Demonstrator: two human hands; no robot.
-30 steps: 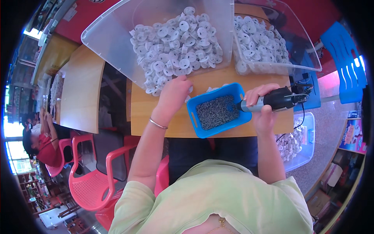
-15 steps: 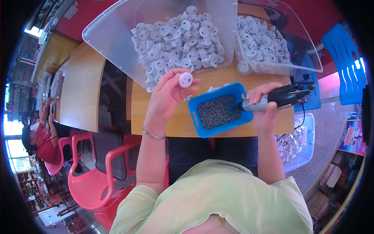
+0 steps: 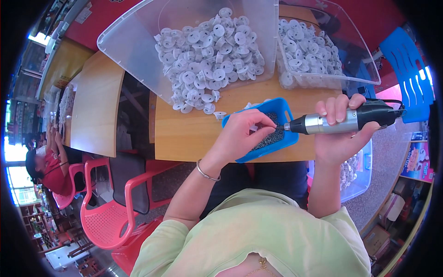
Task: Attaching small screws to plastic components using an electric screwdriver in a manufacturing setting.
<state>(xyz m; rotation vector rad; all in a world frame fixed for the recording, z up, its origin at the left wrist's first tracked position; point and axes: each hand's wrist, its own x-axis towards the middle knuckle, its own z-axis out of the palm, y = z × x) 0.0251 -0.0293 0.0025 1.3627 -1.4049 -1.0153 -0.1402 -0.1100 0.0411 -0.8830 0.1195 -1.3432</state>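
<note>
Silver/blk driver in R hand, tip by L hand, whose grip holds wht pc over bin.

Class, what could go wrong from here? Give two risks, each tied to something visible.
The handheld driver points toward the left hand at close range, so a slip might hurt it. The blue tray of small screws sits near the front edge of the table; a bump could spill it.
</note>
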